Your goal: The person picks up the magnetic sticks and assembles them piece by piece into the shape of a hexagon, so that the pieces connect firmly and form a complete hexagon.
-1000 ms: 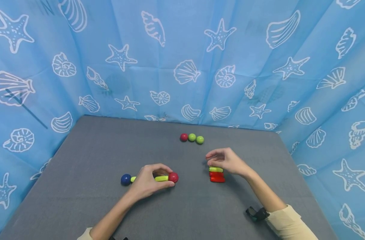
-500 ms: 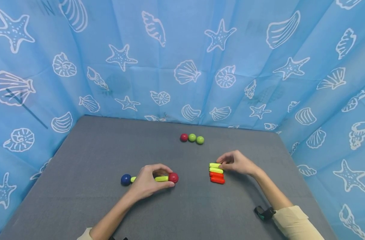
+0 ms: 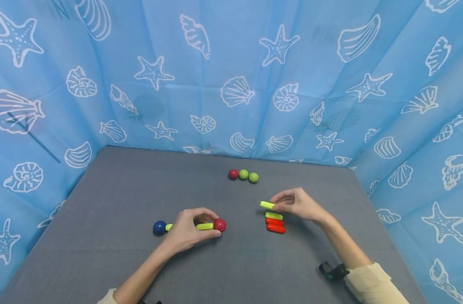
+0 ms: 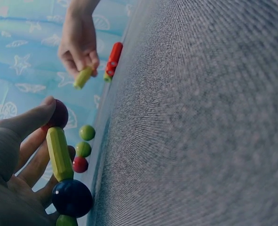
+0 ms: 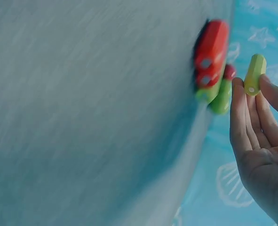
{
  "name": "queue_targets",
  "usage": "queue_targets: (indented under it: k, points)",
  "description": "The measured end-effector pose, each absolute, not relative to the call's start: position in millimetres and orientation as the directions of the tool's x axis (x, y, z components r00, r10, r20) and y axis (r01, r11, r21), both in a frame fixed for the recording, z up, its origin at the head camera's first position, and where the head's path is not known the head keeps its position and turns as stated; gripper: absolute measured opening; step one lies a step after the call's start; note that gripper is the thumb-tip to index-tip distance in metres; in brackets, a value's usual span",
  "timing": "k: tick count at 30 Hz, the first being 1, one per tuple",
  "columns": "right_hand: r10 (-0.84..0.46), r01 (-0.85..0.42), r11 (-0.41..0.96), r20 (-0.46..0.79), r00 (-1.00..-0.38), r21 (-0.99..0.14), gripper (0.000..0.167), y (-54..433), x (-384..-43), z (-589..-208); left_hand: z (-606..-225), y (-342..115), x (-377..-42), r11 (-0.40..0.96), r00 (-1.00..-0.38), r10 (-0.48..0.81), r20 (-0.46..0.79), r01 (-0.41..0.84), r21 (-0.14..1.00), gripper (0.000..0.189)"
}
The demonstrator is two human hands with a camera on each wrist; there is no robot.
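Right hand [image 3: 301, 207] pinches raised yellow rod [image 3: 266, 205] by one end, beyond red rods [image 3: 276, 228]; left hand [image 3: 185, 230] pinches red ball [image 3: 220, 225] on chain [image 3: 205, 226], left of red rods. Rod could swivel if pinch slackens.

And there's the blue curtain [image 3: 231, 50], right across the back and down both sides, creased into soft folds, white starfish [image 3: 279, 44], scallop shells [image 3: 237, 91] and spiral shells [image 3: 286, 96] all over it! Below, the grey worktop [image 3: 121, 181], fine-ribbed up close.
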State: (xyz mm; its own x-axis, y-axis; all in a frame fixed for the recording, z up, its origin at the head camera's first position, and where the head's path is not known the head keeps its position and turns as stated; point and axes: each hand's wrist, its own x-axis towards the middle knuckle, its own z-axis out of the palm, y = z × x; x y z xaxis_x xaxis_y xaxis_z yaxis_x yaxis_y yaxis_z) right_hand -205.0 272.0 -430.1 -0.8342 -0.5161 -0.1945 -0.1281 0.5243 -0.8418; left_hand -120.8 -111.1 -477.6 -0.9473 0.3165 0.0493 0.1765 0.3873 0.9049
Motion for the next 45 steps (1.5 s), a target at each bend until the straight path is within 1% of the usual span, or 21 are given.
queue_targets:
  k: [8,14,18,26,30,37,45]
  points:
    - [-0.585,-0.187,0.472,-0.147,-0.798,-0.862,0.025,238.0,-185.8,-415.8,-478.8,-110.8,-120.8,0.393,-0.949,0.312,0.051,0.178,0.902,0.034]
    - [-0.647,-0.266,0.417,-0.078,-0.759,-0.869,0.023,216.9,-172.5,-414.7,-479.7,-109.7,-121.2,0.398,-0.951,0.308,0.044,0.170,0.901,0.035]
    - [-0.668,-0.290,0.402,-0.062,-0.742,-0.868,0.022,203.1,-165.2,-417.2,-479.2,-109.0,-121.3,0.399,-0.951,0.307,0.038,0.165,0.902,0.035]
    - [-0.644,-0.325,0.476,-0.072,-0.762,-0.817,0.019,179.3,-154.6,-421.8,-476.4,-108.4,-120.7,0.405,-0.953,0.301,0.025,0.151,0.902,0.035]
    - [-0.628,-0.327,0.488,-0.065,-0.776,-0.809,0.020,173.5,-151.7,-421.3,-475.3,-107.7,-119.1,0.412,-0.952,0.302,0.042,0.170,0.895,0.034]
    - [-0.627,-0.312,0.452,-0.049,-0.777,-0.836,0.024,163.1,-148.7,-423.5,-471.9,-101.5,-115.2,0.437,-0.946,0.312,0.088,0.225,0.871,0.033]
    - [-0.645,-0.306,0.403,-0.031,-0.764,-0.863,0.022,149.9,-148.0,-426.3,-468.8,-97.6,-113.8,0.427,-0.947,0.307,0.098,0.229,0.875,0.029]
